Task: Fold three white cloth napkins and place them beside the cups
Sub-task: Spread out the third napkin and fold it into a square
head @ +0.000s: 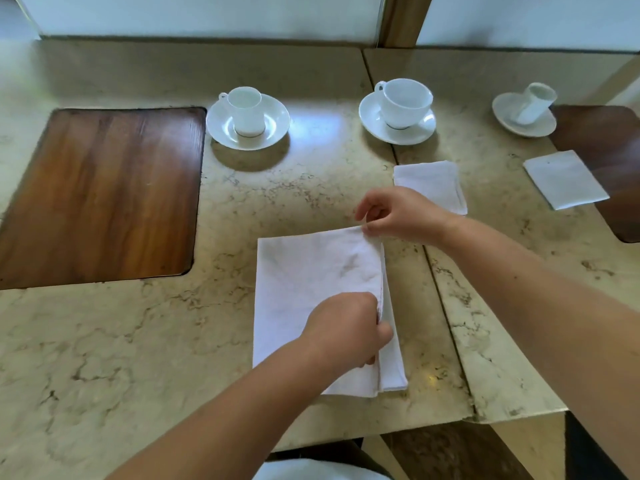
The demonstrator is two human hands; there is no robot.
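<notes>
White cloth lies on the marble table (104,341): a large napkin (311,271), folded once, with its doubled edges along the right side. The left hand (343,330) reaches across the near part of it, fingers curled shut and pinching the top layer at the right edge, near the front. The right hand (398,213) is at the far right corner, thumb and forefinger closed on that corner of the cloth, the other fingers loosely bent above it.

Two smaller folded napkins lie further off. One (433,183) sits just behind the right hand, near the middle cup (403,102) and its saucer (374,123). The other (564,180) lies to the right, partly over a dark wood inlay (609,140), near the right cup (536,102), which stands on its own saucer (505,112). The left cup (246,110) stands on a saucer (277,119) with no napkin beside it; the cloth being held is well in front of it, toward the table's near edge. A larger wood inlay (100,195) is set into the marble at the left, just beside that saucer. A seam in the tabletop runs from under the middle saucer toward the front, passing right of the large napkin.
</notes>
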